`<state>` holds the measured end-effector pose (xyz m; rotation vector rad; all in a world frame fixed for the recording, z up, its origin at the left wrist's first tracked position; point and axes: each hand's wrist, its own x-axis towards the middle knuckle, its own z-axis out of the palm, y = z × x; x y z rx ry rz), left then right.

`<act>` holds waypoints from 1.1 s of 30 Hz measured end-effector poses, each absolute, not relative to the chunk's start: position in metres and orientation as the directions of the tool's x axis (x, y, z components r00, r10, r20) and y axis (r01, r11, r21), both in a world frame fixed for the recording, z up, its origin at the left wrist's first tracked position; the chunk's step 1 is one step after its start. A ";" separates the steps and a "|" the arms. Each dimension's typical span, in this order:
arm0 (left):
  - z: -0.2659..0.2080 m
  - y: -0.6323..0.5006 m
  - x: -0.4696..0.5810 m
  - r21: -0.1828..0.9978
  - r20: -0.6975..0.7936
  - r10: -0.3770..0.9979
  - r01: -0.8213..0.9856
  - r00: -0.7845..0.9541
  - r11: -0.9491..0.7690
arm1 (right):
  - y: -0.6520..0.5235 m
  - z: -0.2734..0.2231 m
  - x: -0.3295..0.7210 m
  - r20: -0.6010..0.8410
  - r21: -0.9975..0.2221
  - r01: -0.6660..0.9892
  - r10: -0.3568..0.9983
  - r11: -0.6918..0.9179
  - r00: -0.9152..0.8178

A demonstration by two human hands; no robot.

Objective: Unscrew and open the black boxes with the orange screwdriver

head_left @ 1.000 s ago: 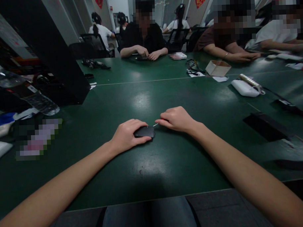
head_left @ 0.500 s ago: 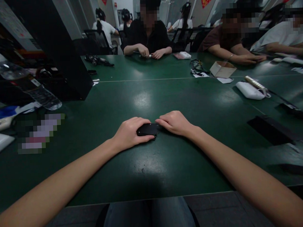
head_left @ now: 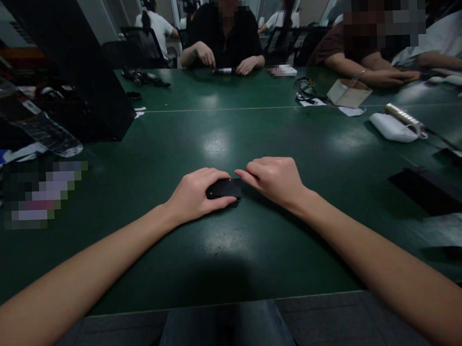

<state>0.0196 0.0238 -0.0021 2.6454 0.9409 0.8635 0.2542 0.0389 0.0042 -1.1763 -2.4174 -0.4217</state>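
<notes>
Fingers and thumb of my left hand point(head_left: 194, 193) clasp a small flat black rectangular case point(head_left: 224, 188) by its long sides, low over the green table point(head_left: 174, 276). Small bright dots like screw heads show on its top face; its left end is hidden in my palm. Just beyond its right end, my right hand point(head_left: 274, 179) is closed, fingers curled under and thumb pointing toward the case. Whatever those fingers grip, if anything, is hidden. I cannot tell whether the right thumb touches the case.
On the left stand a black panel point(head_left: 76, 72) and a tilted plastic bottle point(head_left: 43, 126). To the right lie a black flat block point(head_left: 428, 189), a white pouch point(head_left: 392, 127) and an open box point(head_left: 348, 94). Across the table, a person in black point(head_left: 220, 37) works with their hands.
My right hand has risen slightly and turned, its fingers more tightly curled. The left hand keeps its hold on the black case. The whole view has tilted down a little.
</notes>
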 end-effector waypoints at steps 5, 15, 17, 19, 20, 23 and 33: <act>-0.002 0.024 0.019 0.373 0.457 0.628 0.505 0.630 -0.778 | 0.042 0.001 0.256 0.466 0.044 0.807 0.702 0.589 -0.538; -0.003 0.027 0.015 0.422 0.462 0.622 0.460 0.633 -0.782 | 0.046 0.000 0.254 0.416 -0.310 0.580 0.656 0.753 -0.630; -0.002 0.028 0.013 0.443 0.456 0.623 0.445 0.635 -0.778 | 0.052 0.000 0.261 0.398 -0.294 0.514 0.593 0.806 -0.700; -0.002 0.029 0.012 0.456 0.456 0.627 0.440 0.632 -0.774 | 0.056 -0.001 0.266 0.383 -0.271 0.477 0.548 0.836 -0.744; -0.001 0.029 0.011 0.460 0.456 0.629 0.438 0.630 -0.772 | 0.058 -0.002 0.268 0.387 -0.261 0.468 0.536 0.844 -0.750; 0.001 0.029 0.010 0.478 0.454 0.630 0.424 0.631 -0.769 | 0.058 -0.004 0.268 0.401 -0.213 0.489 0.532 0.846 -0.746; 0.002 0.034 0.006 0.556 0.437 0.658 0.391 0.613 -0.733 | 0.051 0.002 0.265 0.399 -0.079 0.456 0.448 0.886 -0.800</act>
